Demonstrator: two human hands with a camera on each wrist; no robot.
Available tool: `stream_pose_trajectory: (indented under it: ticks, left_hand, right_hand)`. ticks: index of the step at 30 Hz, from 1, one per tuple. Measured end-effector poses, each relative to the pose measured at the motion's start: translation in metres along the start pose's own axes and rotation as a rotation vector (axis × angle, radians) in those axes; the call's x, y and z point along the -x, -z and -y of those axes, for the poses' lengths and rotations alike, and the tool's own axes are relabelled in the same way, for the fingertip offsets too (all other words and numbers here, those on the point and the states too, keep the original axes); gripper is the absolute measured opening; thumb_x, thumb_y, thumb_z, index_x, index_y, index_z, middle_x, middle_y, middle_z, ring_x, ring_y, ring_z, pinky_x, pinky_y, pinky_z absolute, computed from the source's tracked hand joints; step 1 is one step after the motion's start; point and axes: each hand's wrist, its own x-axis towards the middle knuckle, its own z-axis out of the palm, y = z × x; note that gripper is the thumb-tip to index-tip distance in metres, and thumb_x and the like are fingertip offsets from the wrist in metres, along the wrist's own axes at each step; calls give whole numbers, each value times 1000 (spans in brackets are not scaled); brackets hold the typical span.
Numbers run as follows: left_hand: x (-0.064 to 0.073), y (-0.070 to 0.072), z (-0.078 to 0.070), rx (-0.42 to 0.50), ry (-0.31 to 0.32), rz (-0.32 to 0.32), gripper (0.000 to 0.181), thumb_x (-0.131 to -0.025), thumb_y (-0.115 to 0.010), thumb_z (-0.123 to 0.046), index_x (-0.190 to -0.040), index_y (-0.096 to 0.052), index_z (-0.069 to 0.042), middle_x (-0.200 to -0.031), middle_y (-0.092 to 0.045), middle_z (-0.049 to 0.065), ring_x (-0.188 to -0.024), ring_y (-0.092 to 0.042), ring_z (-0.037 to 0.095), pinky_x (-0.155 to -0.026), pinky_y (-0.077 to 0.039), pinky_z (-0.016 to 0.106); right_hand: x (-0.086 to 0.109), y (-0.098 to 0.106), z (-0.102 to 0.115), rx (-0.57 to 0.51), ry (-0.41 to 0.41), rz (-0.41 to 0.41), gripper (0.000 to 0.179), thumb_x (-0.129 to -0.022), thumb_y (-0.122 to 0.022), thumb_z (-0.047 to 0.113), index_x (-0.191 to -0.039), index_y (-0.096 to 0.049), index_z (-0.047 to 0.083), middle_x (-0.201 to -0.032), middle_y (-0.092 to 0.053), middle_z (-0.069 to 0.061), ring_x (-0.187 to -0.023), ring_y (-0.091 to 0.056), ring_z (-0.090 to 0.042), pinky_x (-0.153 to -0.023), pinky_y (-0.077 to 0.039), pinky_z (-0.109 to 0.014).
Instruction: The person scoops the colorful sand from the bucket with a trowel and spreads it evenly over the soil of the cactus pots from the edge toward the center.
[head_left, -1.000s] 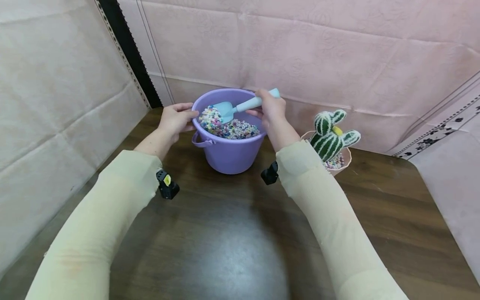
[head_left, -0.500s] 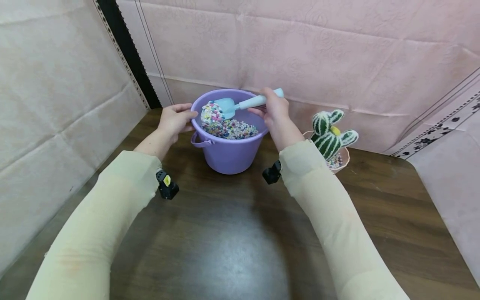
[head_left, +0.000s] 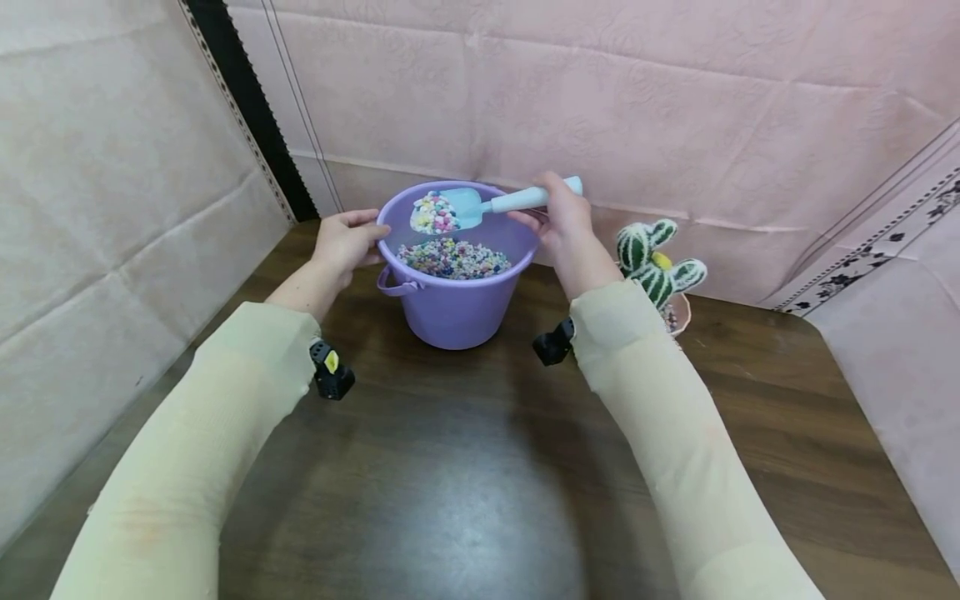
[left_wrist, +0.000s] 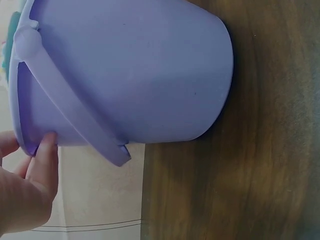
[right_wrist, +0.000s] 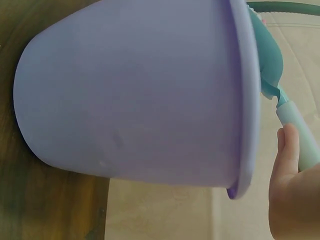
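Observation:
A purple bucket [head_left: 461,312] stands upright on the table, its bottom covered with small multicoloured beads [head_left: 455,259]. My left hand [head_left: 342,248] grips the bucket's left rim, thumb on one side and fingers on the other; the left wrist view shows this pinch too. In my right hand [head_left: 567,223] is the pale handle of a light blue toy shovel [head_left: 467,207]. Its scoop carries a heap of larger pastel beads [head_left: 435,214] over the bucket's opening. The right wrist view shows the shovel's blade just past the rim, with the fingers round the handle.
A knitted green cactus [head_left: 654,262] in a pale pot [head_left: 681,314] stands right of the bucket, partly behind the right forearm. Pink cloth [head_left: 637,100] hangs close behind the bucket. The dark wooden table [head_left: 442,467] stretches out in front.
My right hand has moved right and the loaded shovel has risen from the beads to above the bucket's opening. The left hand has stayed on the rim.

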Motion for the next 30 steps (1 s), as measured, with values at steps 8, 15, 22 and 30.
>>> stream_pose_trajectory:
  ticks: [8,15,22,30]
  left_hand:
    - [1,-10,4,-63,-107,-176,41,-91,-58,-13,-131,-54,-5,-128,-58,15,-113,-59,23,-94,-52,28]
    - [7,-21,-6,-217,-222,-303,43,-89,-57,-16,-132,-53,-12,-133,-56,7,-121,-50,17,-103,-43,26]
    - [18,-46,-21,-193,-399,-247,40,-88,-60,-14,-128,-57,-13,-129,-59,5,-119,-51,18,-102,-42,26]
    - [35,-88,-29,-183,-501,-61,37,-87,-61,-11,-124,-60,-9,-125,-62,7,-114,-56,20,-99,-47,26]
  right_hand:
    - [3,8,25,-85,-54,-36,19,-87,-57,6,-103,-46,10,-100,-56,-14,-91,-63,-26,-69,-60,-34]
    - [5,24,56,-170,-66,-75,14,-86,-61,6,-93,-48,10,-94,-55,-11,-90,-63,-25,-74,-59,-38]
    - [6,51,90,-271,-65,-106,16,-85,-63,7,-91,-48,11,-92,-55,-10,-84,-64,-26,-82,-56,-41]
    - [13,90,117,-358,-65,-161,21,-82,-68,6,-93,-51,13,-93,-60,-11,-93,-66,-26,-85,-55,-41]
